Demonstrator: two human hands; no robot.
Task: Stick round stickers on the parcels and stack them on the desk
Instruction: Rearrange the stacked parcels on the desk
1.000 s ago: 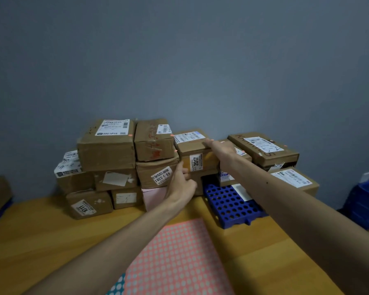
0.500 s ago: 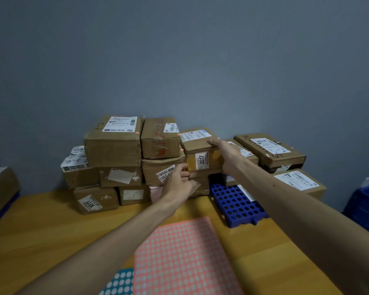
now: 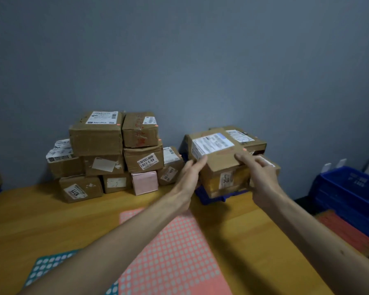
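At centre right, a parcel (image 3: 222,160) with a blurred white label is held between both hands: the left hand (image 3: 190,175) presses straight fingers to its corner, and the right hand (image 3: 262,177) curls over its front edge. One label (image 3: 149,162) among the stacked parcels (image 3: 96,137) at left reads "46-3-3301". A pink sticker sheet (image 3: 168,252) lies at lower centre.

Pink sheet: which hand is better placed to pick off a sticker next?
Probably left: the left hand presses the parcel flat-fingered, nearer the sheet; the right hand grips the parcel.
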